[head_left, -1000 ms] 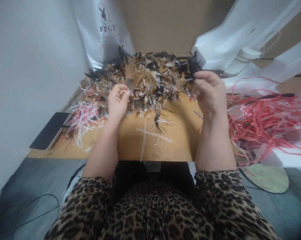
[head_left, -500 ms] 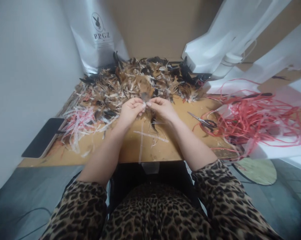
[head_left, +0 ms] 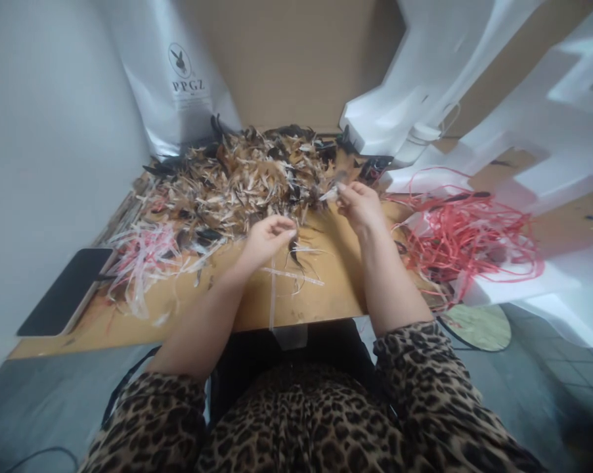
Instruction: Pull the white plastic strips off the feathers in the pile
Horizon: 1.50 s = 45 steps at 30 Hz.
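My right hand (head_left: 360, 205) is closed in a pinch on a small bunch of feathers (head_left: 344, 167), brown at the top and whitish at the quill end. It is raised at the right end of a heap of brown, black and white feathers (head_left: 257, 174). My left hand (head_left: 269, 242) is lower, over the front of the heap, its thumb and fingertips drawn together; whatever may be between them is too small to make out. Just right of it, a dark feather (head_left: 295, 248) lies on the wooden table (head_left: 320, 302) beside thin white strips (head_left: 296, 276).
Tangled red plastic string (head_left: 473, 236) covers the table's right end. White and pink strips (head_left: 143, 256) lie at the left, next to a phone (head_left: 64, 292). A silver bag (head_left: 188, 98) stands behind the feathers, and white foam sheets (head_left: 385, 112) are at the back right.
My hands were together over the feathers and have parted. The right has moved right with the bunch; the left has come slightly down. The view has shifted, and my right arm now covers the scissors.
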### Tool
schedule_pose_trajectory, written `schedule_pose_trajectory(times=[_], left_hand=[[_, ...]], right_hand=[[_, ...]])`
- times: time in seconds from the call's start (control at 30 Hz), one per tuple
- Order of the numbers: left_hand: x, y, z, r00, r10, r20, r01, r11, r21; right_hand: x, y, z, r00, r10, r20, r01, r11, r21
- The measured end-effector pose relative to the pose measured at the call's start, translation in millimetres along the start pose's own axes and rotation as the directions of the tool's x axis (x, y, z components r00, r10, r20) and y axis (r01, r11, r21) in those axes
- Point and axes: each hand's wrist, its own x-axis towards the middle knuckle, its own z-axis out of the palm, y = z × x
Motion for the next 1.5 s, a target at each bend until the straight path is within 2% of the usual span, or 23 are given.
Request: schedule_pose_trajectory(times=[0.07, 0.17, 0.27, 0.33, 0.43, 0.53, 0.73, 0.9, 1.0, 1.07, 1.13, 1.17, 1.23, 1.3, 1.37, 1.43, 1.47, 1.5], left_hand=[[-2.5, -3.0, 2.5, 0.993, 0.015, 0.118, -0.033, 0.988, 0.15], [-3.9, -8.0, 6.0, 0.968, 0.1, 0.231, -0.169, 0.938, 0.303], [-3.8, -11.1, 7.5, 0.955, 0.12, 0.271, -0.212, 0.915, 0.343], [-3.5, -12.0, 7.1, 0.954, 0.105, 0.281, -0.201, 0.918, 0.342], [-3.1, -12.9, 5.9, 0.942, 0.067, 0.328, -0.181, 0.926, 0.331], [-2.6, -15.0, 5.1, 0.926, 0.035, 0.376, -0.175, 0.922, 0.345], [-1.9, -20.5, 3.7, 0.931, 0.038, 0.364, -0.178, 0.916, 0.36], [-2.9, -15.8, 1.7, 0.95, 0.093, 0.297, -0.204, 0.908, 0.366], [-3.2, -9.9, 0.8, 0.954, 0.142, 0.266, -0.243, 0.883, 0.402], [-2.7, -8.1, 0.5, 0.955, 0.176, 0.238, -0.263, 0.875, 0.407], [-1.6, -8.5, 0.1, 0.952, 0.222, 0.212, -0.292, 0.867, 0.403], [-1.0, -9.2, -0.2, 0.948, 0.246, 0.204, -0.31, 0.859, 0.407], [0.3, -10.7, -1.4, 0.939, 0.299, 0.172, -0.344, 0.844, 0.412], [1.3, -10.8, -3.1, 0.937, 0.323, 0.133, -0.348, 0.83, 0.435], [1.6, -8.1, -4.6, 0.937, 0.34, 0.083, -0.337, 0.808, 0.483], [1.5, -2.2, -4.8, 0.926, 0.372, 0.059, -0.346, 0.776, 0.527], [1.5, 1.9, -4.0, 0.92, 0.389, 0.053, -0.353, 0.762, 0.543], [1.6, 6.7, -2.4, 0.915, 0.399, 0.053, -0.36, 0.753, 0.551]], right_hand=[[12.1, -0.5, -29.2, 0.995, 0.001, -0.096, -0.014, 0.99, -0.142], [26.1, 4.7, -69.4, 0.973, -0.006, -0.233, -0.086, 0.921, -0.381], [35.5, 10.6, -97.0, 0.952, -0.018, -0.305, -0.155, 0.833, -0.531], [40.7, 13.1, -106.5, 0.947, -0.007, -0.32, -0.199, 0.77, -0.606], [47.4, 14.4, -110.1, 0.942, -0.015, -0.335, -0.235, 0.682, -0.692], [51.9, 14.9, -108.0, 0.941, -0.029, -0.337, -0.243, 0.636, -0.733], [51.2, 17.1, -109.8, 0.945, -0.043, -0.325, -0.236, 0.598, -0.766], [33.8, 8.0, -113.3, 0.94, -0.114, -0.32, -0.184, 0.621, -0.762], [12.7, -4.5, -108.2, 0.965, -0.113, -0.235, -0.099, 0.675, -0.731], [-5.2, -13.1, -101.3, 0.99, -0.111, -0.082, 0.014, 0.677, -0.736], [-24.0, -20.0, -92.8, 0.994, -0.062, 0.093, 0.111, 0.579, -0.807], [-33.1, -22.4, -88.2, 0.986, -0.023, 0.163, 0.153, 0.503, -0.851], [-49.1, -24.6, -78.9, 0.955, 0.118, 0.27, 0.227, 0.293, -0.929], [-61.1, -23.5, -70.2, 0.919, 0.235, 0.315, 0.314, 0.046, -0.948], [-68.4, -21.3, -63.1, 0.903, 0.331, 0.276, 0.344, -0.171, -0.923], [-70.9, -21.1, -59.1, 0.895, 0.385, 0.226, 0.344, -0.272, -0.899], [-70.8, -22.6, -58.6, 0.891, 0.398, 0.22, 0.343, -0.271, -0.899], [-70.0, -25.3, -59.0, 0.886, 0.4, 0.235, 0.347, -0.234, -0.908]])
